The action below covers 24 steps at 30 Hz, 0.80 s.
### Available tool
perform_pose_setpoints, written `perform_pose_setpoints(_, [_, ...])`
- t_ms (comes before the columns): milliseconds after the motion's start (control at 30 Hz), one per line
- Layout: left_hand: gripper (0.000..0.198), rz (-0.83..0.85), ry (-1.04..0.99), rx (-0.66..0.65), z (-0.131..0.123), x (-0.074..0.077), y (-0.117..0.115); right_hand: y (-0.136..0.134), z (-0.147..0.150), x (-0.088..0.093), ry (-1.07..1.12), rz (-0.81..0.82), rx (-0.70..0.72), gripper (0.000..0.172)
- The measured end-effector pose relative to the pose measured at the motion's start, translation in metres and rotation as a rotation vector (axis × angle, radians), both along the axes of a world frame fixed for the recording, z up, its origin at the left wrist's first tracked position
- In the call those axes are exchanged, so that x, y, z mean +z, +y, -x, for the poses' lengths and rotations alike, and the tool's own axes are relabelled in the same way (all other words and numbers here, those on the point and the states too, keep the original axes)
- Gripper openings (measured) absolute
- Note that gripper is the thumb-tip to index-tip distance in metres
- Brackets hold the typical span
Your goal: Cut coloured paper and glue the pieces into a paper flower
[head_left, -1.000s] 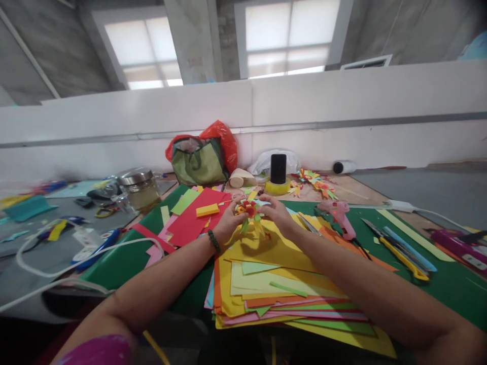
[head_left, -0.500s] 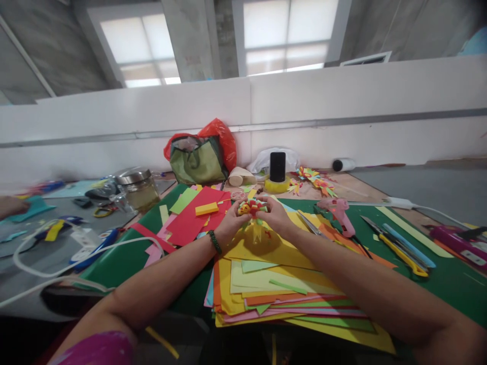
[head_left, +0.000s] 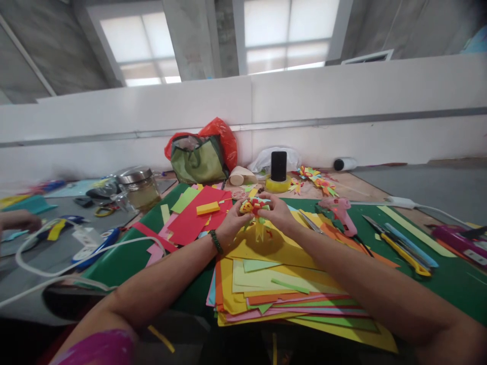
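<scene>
Between both hands is a small paper flower (head_left: 255,205) in red, yellow and pale green, with yellow strips hanging below it. My left hand (head_left: 235,221) grips its left side, fingers curled around the edge. On the opposite side my right hand (head_left: 277,214) pinches it, fingertips over the petals. Where the fingers press, part of the flower is hidden. Beneath the hands lies a stack of coloured paper (head_left: 281,253), yellow sheets on top with pale green strips. Red paper sheets (head_left: 194,228) with a small yellow block (head_left: 207,208) lie left of my left hand.
To the right are a pink glue gun (head_left: 342,215), scissors (head_left: 311,222) and a yellow-handled cutter (head_left: 405,253). A phone (head_left: 278,166) stands behind a yellow tape roll (head_left: 277,185), near finished paper flowers (head_left: 321,182). A glass jar (head_left: 139,190), white cable (head_left: 114,246) and another person's hand (head_left: 19,221) are left.
Both hands stay on the paper flower, which has turned slightly so more red shows. At the far left the other person's hand has moved further into view.
</scene>
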<state>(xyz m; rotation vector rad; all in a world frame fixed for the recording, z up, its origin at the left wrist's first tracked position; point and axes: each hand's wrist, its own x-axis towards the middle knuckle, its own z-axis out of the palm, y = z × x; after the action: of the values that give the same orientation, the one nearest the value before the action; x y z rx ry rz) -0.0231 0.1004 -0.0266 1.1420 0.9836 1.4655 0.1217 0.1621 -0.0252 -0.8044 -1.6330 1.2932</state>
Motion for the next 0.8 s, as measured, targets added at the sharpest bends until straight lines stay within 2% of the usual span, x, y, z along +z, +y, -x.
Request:
perform_pose_setpoints(400, [0.056, 0.069, -0.002, 0.039, -0.003, 0.007, -0.005, -0.002, 0.001, -0.001, -0.04, -0.042, 0.017, 0.05])
perform_pose_setpoints(500, [0.056, 0.096, -0.041, 0.011, -0.002, 0.011, -0.006, 0.0, 0.0, 0.0, -0.016, -0.051, -0.005, 0.047])
perform_pose_setpoints(633, [0.039, 0.19, -0.151, -0.089, 0.001, 0.014, -0.007, 0.0, -0.002, 0.004, 0.068, -0.052, -0.05, 0.049])
perform_pose_setpoints(800, [0.026, 0.28, -0.131, -0.082, 0.0, 0.012, -0.004, -0.006, -0.003, 0.007, 0.03, -0.094, -0.017, 0.048])
